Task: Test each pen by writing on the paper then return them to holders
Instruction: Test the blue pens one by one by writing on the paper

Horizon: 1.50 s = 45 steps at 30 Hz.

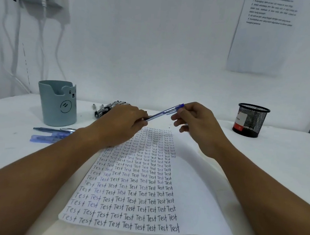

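A blue-capped pen (165, 111) is held in the air above the far end of the paper (195, 194). My left hand (121, 125) pinches its lower end and my right hand (195, 121) pinches its capped upper end. The paper lies in the middle of the table, its left half filled with rows of the word "Test". A pale green bear holder (57, 104) stands at the left. A black mesh holder (250, 119) stands at the right. A pile of dark pens (105, 107) lies behind my left hand, partly hidden by it.
Two pens (53, 130) and a blue eraser or case (46, 139) lie in front of the bear holder. White cables (16, 49) hang down the wall at the left. A printed sheet (262, 35) is stuck on the wall at the right.
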Each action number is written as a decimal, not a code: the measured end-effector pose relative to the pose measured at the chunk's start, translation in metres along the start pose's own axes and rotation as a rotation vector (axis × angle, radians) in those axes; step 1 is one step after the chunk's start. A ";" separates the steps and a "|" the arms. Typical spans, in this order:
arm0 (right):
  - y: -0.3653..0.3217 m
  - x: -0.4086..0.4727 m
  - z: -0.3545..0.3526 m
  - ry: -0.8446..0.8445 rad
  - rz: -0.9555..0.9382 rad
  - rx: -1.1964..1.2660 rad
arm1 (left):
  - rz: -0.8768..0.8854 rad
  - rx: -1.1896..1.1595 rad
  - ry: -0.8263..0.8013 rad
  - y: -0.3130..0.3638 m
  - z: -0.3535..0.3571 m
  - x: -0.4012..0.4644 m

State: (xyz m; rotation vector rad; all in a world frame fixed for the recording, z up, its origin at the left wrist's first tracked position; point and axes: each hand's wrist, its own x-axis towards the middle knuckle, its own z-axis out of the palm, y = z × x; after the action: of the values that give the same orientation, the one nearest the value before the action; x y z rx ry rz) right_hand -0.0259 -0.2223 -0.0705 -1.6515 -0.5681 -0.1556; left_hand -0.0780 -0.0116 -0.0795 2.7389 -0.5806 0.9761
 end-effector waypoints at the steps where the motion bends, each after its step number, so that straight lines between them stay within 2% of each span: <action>1: -0.002 0.000 0.001 0.027 0.022 0.086 | 0.004 -0.007 0.002 0.001 -0.001 0.000; 3: -0.004 -0.001 0.004 0.038 0.058 0.212 | 0.017 -0.038 0.020 0.004 -0.002 -0.001; 7: -0.005 -0.005 0.013 0.004 0.023 0.281 | 0.034 -0.049 0.043 0.007 0.000 0.001; 10: -0.011 -0.001 0.012 0.123 0.036 0.390 | 0.026 -0.088 0.056 0.009 -0.002 0.001; 15: -0.017 0.004 -0.003 0.331 0.170 0.738 | -0.025 -0.114 0.004 0.001 -0.002 -0.004; 20: -0.017 0.002 -0.010 0.370 0.263 0.653 | 0.015 -0.093 -0.153 0.003 0.000 -0.006; 23: -0.017 -0.001 -0.012 0.381 0.284 0.607 | 0.061 -0.118 -0.195 0.005 0.001 -0.006; 29: -0.019 -0.007 -0.012 0.380 0.270 0.504 | 0.073 -0.119 -0.280 0.005 0.002 -0.006; 34: -0.023 -0.009 -0.016 0.294 0.227 0.554 | 0.116 -0.125 -0.353 0.006 0.008 -0.007; 36: -0.024 -0.011 -0.017 0.227 0.229 0.401 | 0.131 -0.116 -0.382 0.008 0.009 -0.005; 39: -0.024 -0.024 -0.016 0.122 0.199 0.033 | 0.141 -0.097 -0.403 0.005 0.012 -0.003; 40: -0.023 -0.029 -0.015 0.097 0.194 0.004 | 0.140 -0.090 -0.413 0.004 0.012 -0.002; 45: -0.013 -0.044 -0.007 0.035 0.254 0.261 | 0.137 -0.107 -0.430 0.003 0.013 -0.001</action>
State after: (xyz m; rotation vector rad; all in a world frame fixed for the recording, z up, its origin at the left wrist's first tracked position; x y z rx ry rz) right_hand -0.0685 -0.2406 -0.0763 -1.4485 -0.3328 0.0734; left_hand -0.0721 -0.0175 -0.0898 2.8498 -0.8673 0.3575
